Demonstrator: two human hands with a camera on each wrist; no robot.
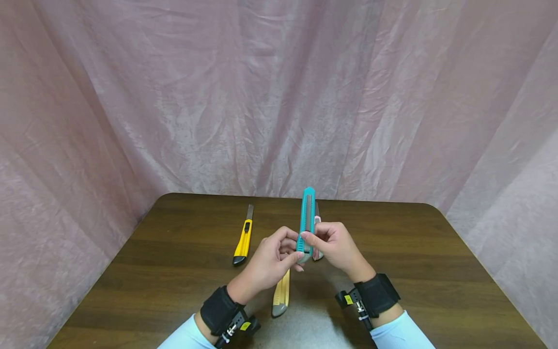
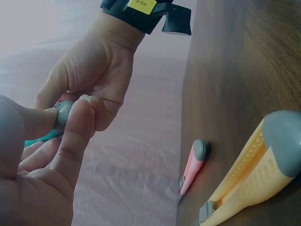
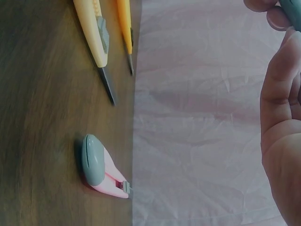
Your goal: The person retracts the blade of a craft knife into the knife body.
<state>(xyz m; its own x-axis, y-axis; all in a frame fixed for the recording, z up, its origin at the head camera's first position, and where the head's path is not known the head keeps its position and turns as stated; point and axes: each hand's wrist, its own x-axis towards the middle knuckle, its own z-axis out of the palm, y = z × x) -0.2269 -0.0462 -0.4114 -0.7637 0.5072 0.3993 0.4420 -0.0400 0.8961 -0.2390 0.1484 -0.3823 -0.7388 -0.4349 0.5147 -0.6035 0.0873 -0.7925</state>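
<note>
Both hands hold a teal box cutter upright above the table. My left hand pinches its lower end by the grey end cap, between thumb and fingers. Higher up the body, my right hand grips it from the right with the thumb across its front near the slider. No blade shows past the teal tip. Behind the hands, a pink box cutter lies on the table, partly covered in the head view. A pale yellow box cutter lies below them, its far end hidden by the left hand.
On the left of the brown wooden table lies a bright yellow box cutter with its blade extended toward the back. The pale yellow one also has its blade out. A pink curtain hangs behind the table's far edge.
</note>
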